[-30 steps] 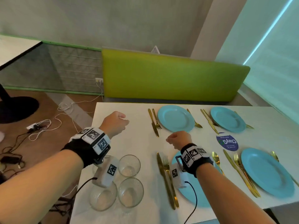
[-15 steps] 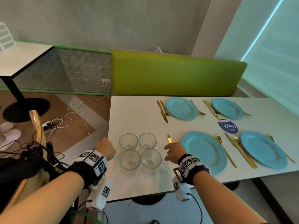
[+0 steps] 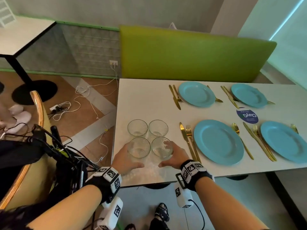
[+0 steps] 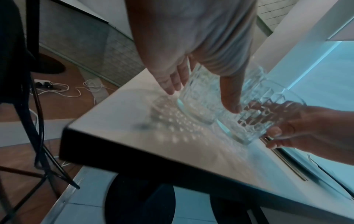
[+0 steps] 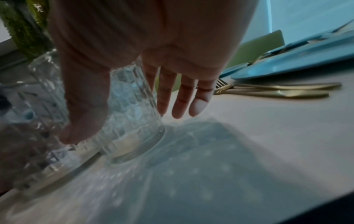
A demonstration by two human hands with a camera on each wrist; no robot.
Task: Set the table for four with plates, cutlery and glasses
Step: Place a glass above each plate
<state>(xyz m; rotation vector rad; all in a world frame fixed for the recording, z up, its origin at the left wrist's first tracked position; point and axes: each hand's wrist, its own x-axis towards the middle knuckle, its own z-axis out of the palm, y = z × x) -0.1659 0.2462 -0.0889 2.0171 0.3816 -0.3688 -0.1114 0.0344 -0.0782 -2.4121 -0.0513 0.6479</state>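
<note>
Four clear ribbed glasses stand in a tight square near the left end of the white table [image 3: 146,100]. My left hand [image 3: 126,156] wraps the near left glass [image 3: 139,148], fingers [image 4: 172,81] on one side and thumb on the other. My right hand [image 3: 176,155] holds the near right glass [image 3: 162,147] the same way, thumb [image 5: 84,106] against its front. Both glasses stand on the table. The far glasses [image 3: 137,128] are untouched. Four blue plates [image 3: 217,141] lie set with gold cutlery [image 3: 183,135] beside each.
A wooden chair [image 3: 38,113] draped with black cables [image 3: 49,146] stands left of the table corner. A green bench back [image 3: 191,53] runs along the far side. A round blue sticker [image 3: 247,115] lies between the plates. White cords [image 3: 66,108] trail on the floor.
Both hands have dropped from above the table and closed in from the near edge onto the two near glasses. The view has pulled back from the table.
</note>
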